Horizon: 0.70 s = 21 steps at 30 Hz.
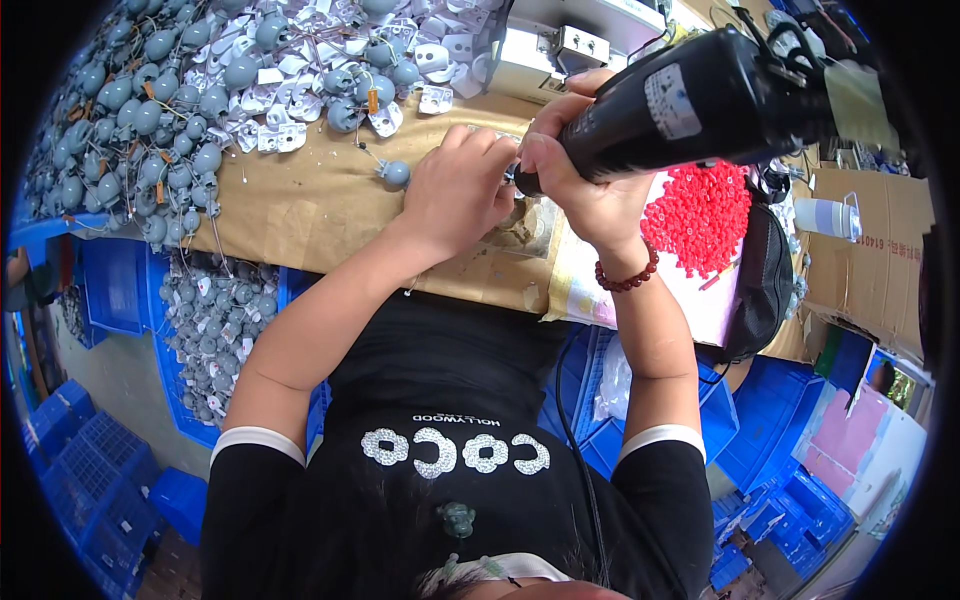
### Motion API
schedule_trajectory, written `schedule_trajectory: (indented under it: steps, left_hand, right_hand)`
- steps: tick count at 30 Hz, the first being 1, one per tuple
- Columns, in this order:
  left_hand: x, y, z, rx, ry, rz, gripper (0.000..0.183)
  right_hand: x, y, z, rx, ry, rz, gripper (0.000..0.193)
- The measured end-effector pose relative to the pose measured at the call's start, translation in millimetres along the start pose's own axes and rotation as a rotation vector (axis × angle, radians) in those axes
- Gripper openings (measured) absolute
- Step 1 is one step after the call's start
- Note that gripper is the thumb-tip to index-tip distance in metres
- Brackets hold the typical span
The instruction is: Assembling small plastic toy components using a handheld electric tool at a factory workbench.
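My right hand (585, 185) is wrapped round a thick black electric screwdriver (670, 105), tilted so its narrow nose points left toward my left fingers. My left hand (460, 185) is closed at the fingertips, close against that nose; whatever small piece it pinches is hidden. Under both hands lies a clear, flat work plate (525, 232) on the brown paper-covered table (275, 205). Just left of my left hand sits a single grey ball-shaped part (396, 173) with a thin wire.
Piles of grey ball-shaped parts (145, 115) and white plastic pieces (290, 75) fill the back left. Small red parts (695, 215) lie heaped at right, beside a black bag (765, 285). A metal device (535, 60) stands behind. Below the table edge are blue crates (120, 285).
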<state>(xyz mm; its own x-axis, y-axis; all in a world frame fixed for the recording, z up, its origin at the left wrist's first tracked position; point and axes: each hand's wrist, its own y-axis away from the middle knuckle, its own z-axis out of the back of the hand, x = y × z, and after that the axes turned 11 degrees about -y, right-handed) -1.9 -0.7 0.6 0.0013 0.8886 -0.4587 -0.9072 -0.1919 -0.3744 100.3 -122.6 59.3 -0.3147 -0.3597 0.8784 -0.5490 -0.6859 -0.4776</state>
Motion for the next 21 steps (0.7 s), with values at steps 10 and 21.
schedule_trajectory:
  steps: [10, 21]
  left_hand:
    - [1.1, 5.7, 2.4, 0.063, -0.046, 0.046, 0.032]
    - [3.9, 12.5, 0.6, 0.003, 0.005, -0.004, 0.031]
  right_hand:
    - [-34.1, -31.3, 101.4, -0.6, -0.1, -0.291, 0.034]
    - [-31.7, 28.6, 37.0, -0.067, 0.491, -0.064, 0.029]
